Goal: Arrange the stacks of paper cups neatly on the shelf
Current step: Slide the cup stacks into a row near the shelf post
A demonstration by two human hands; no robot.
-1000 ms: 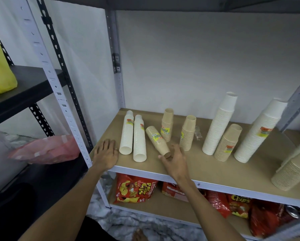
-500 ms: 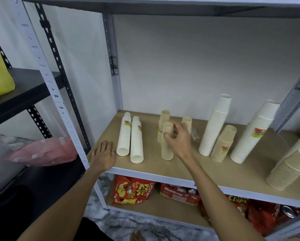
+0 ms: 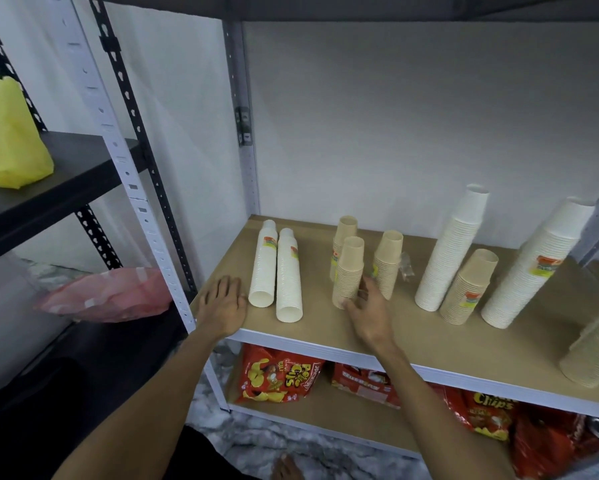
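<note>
A short tan cup stack (image 3: 349, 268) stands upright on the wooden shelf (image 3: 429, 344), in front of two more tan stacks (image 3: 346, 230) (image 3: 389, 261). My right hand (image 3: 369, 313) grips its base, thumb on the left and fingers on the right. Two white stacks (image 3: 263, 268) (image 3: 288, 280) lie side by side at the shelf's left end. My left hand (image 3: 223, 306) rests flat and open on the front left corner beside them. To the right lean two tall white stacks (image 3: 452, 251) (image 3: 533, 271) with a tan stack (image 3: 469, 289) between them. More tan cups (image 3: 596, 355) lean at the right edge.
Red chip bags (image 3: 280, 375) fill the shelf below. A grey upright post (image 3: 246, 133) stands at the back left corner. On the black rack to the left sit a yellow bag (image 3: 10, 140) and a pink bag (image 3: 107, 296). A small clear wrapper (image 3: 406, 268) lies behind the tan stacks.
My right hand stood the lying tan stack upright in front of the other tan stacks, then slid down from its top to its base. My left hand stayed put.
</note>
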